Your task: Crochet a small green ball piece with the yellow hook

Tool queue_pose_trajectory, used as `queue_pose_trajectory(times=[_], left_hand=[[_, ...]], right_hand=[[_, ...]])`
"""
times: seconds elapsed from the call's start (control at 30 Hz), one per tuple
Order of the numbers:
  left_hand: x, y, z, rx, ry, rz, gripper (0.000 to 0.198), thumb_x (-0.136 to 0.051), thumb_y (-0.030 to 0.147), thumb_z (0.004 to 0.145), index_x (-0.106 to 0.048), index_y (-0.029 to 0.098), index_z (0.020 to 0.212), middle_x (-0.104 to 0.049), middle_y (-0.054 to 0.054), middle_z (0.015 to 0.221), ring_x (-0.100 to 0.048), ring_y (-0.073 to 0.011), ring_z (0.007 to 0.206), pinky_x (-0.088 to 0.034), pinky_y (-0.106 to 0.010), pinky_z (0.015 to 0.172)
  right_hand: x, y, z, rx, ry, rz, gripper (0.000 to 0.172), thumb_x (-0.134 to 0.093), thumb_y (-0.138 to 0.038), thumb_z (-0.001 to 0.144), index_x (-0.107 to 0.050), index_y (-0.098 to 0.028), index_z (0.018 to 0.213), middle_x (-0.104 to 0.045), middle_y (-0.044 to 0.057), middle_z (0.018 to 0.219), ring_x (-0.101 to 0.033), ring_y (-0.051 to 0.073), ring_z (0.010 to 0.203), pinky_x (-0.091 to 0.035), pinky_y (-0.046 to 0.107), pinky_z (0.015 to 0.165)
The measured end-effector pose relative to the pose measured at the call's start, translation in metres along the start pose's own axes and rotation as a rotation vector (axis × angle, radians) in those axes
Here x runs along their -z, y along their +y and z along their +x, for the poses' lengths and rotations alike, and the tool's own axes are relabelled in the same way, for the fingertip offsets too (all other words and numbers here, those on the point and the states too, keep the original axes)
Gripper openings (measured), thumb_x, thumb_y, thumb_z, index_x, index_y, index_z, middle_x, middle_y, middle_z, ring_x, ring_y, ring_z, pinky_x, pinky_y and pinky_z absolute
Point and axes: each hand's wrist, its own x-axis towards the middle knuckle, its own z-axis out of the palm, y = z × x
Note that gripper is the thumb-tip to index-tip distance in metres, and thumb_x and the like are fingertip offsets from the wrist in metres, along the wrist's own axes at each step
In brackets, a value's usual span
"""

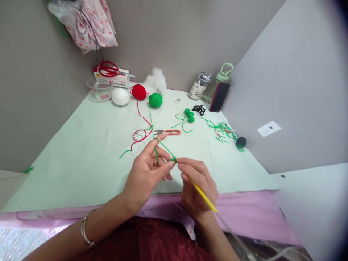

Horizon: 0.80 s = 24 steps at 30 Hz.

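pinching green yarn (173,159) in left hand (146,170), gripping yellow tool (203,196) in right hand (199,183), by near edge of tabletop (81,163); risking unravelling if loosened.

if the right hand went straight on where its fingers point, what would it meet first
Probably the green yarn piece held by the left hand; whether the right hand already touches it is unclear.

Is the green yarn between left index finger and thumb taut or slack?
Taut: the green yarn runs straight from the index finger of the left hand to the small green piece at its thumb tip.
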Motion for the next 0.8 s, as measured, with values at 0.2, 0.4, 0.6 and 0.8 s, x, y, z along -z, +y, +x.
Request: queue_pose_trajectory(times=[0.2,0.4,0.6,0.8], left_hand=[[0.006,0.006,0.006,0.338,-0.141,-0.247,0.069,-0.090,0.023,0.081,-0.064,0.011,0.144,-0.045,0.013,0.060,-0.022,0.0005,0.041,-0.033,-0.011,0.037],[0.004,0.008,0.007,0.214,-0.118,-0.216,0.054,-0.088,0.017,0.082,-0.072,0.021,0.134,-0.064,0.006,0.086,-0.034,0.0036,0.041,-0.038,-0.012,0.039],[0.000,0.000,0.004,0.146,-0.091,-0.178,0.057,-0.091,0.016,0.077,-0.074,0.023,0.131,-0.067,0.005,0.090,-0.043,0.0007,0.045,-0.050,-0.016,0.046],[0.007,0.005,0.011,0.333,-0.157,-0.314,0.035,-0.088,0.022,0.083,-0.081,0.014,0.116,-0.038,0.011,0.058,-0.022,-0.0013,0.046,-0.035,-0.011,0.042]], right_hand=[[-0.003,-0.001,0.004,-0.110,0.097,0.032,0.029,-0.063,-0.011,0.101,-0.078,-0.026,0.120,-0.076,0.007,0.103,-0.073,0.020,0.092,-0.063,0.036,0.076],[-0.005,-0.004,0.022,-0.524,0.169,0.555,0.021,-0.057,-0.021,0.106,-0.078,-0.026,0.101,-0.074,0.003,0.089,-0.066,0.015,0.070,-0.057,0.031,0.061],[-0.007,-0.006,0.010,-0.308,0.085,0.220,0.029,-0.064,-0.011,0.101,-0.079,-0.030,0.117,-0.080,0.005,0.102,-0.075,0.020,0.092,-0.063,0.035,0.074],[-0.001,-0.002,0.014,-0.359,0.125,0.230,0.021,-0.063,-0.017,0.102,-0.081,-0.028,0.109,-0.077,0.005,0.093,-0.073,0.019,0.082,-0.062,0.036,0.072]])
